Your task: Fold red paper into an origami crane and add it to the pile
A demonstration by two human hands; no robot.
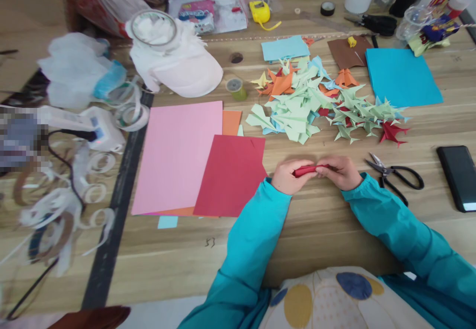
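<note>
Both hands pinch a small folded piece of red paper (305, 171) above the near part of the table. My left hand (289, 176) is closed on its left end, and my right hand (340, 171) grips the right end; the fingers partly cover it. Just left of my left hand lies a sheet of red paper (232, 175), overlapping a larger pink sheet (180, 153). Beyond the hands is a heap of folded paper cranes (297, 106), mostly pale green with some orange, red and blue. Black-handled scissors (390, 171) rest to the right of my right hand.
A phone (459, 178) lies at the far right. Blue paper (403, 77) sits behind the cranes. A yellow tape measure (260, 12), pliers (375, 24) and a white bag (174, 59) stand farther back. Tape rolls and a cable crowd the left, past a black strip (115, 215).
</note>
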